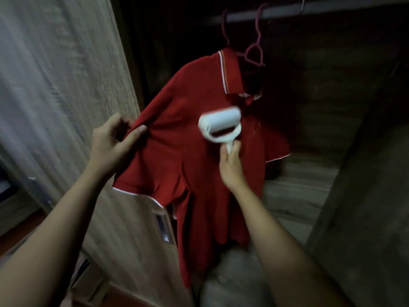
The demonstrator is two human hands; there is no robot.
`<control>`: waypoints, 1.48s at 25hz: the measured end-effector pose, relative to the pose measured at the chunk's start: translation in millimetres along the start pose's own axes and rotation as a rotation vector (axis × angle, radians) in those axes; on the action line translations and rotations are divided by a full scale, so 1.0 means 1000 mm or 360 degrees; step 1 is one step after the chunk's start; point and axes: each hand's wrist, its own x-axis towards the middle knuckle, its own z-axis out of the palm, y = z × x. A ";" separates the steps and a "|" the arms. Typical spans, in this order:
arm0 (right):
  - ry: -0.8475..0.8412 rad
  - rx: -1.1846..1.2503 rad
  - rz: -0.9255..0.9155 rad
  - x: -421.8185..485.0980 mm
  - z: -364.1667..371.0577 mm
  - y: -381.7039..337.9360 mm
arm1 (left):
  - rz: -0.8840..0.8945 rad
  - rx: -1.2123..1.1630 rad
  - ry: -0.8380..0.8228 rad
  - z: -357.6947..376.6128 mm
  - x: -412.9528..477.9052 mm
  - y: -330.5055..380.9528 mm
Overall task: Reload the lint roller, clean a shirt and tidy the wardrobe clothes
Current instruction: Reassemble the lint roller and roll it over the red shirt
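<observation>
1. Red polo shirt (183, 134) with white-trimmed collar and sleeve edges hangs inside an open wardrobe, on a pink hanger (254, 52) hooked over the dark rail (332, 7).
2. White lint roller (219, 124), blurred, lies against the shirt's chest just below the collar, its roll end upward and its handle pointing down.
3. Right hand (231, 167) is closed around the roller's handle from below.
4. Left hand (112, 142) pinches the shirt's shoulder fabric between thumb and fingers, holding it out toward the pale wood-grain wardrobe door (66, 85).
5. Door's recessed metal pull (162, 227) shows just below the nearer white-edged sleeve.
6. Wardrobe's interior beyond the shirt is dim, its details hard to make out.
</observation>
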 end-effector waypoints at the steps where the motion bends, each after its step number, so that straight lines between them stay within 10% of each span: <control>1: -0.0105 -0.0095 0.0163 -0.023 0.011 0.040 | 0.0008 -0.0004 0.0000 0.001 0.000 0.000; 4: -0.0505 -0.0461 0.0606 -0.124 0.032 0.159 | 0.0035 0.0001 -0.0040 -0.001 0.001 -0.003; 6: -0.0298 -0.0534 0.0490 -0.129 0.025 0.173 | 0.0062 0.0019 -0.0052 -0.003 0.004 -0.004; 12: 0.0238 -0.0030 0.0078 0.053 -0.014 0.035 | 0.0021 -0.0150 0.0011 0.002 0.004 -0.001; 19: -0.0503 -0.0506 0.0850 -0.093 0.028 0.177 | 0.0050 -0.0080 -0.0014 0.000 0.007 -0.002; 27: 0.0323 -0.0062 0.0250 0.081 -0.018 0.058 | -0.0035 -0.0183 0.0003 0.003 0.004 -0.002; 33: -0.0526 -0.0399 0.0783 -0.059 0.030 0.182 | -0.0022 -0.0183 -0.0032 0.002 0.005 0.003; 37: -0.0258 -0.0430 0.0533 -0.054 0.011 0.196 | -0.0014 -0.0159 -0.0035 0.001 0.005 0.002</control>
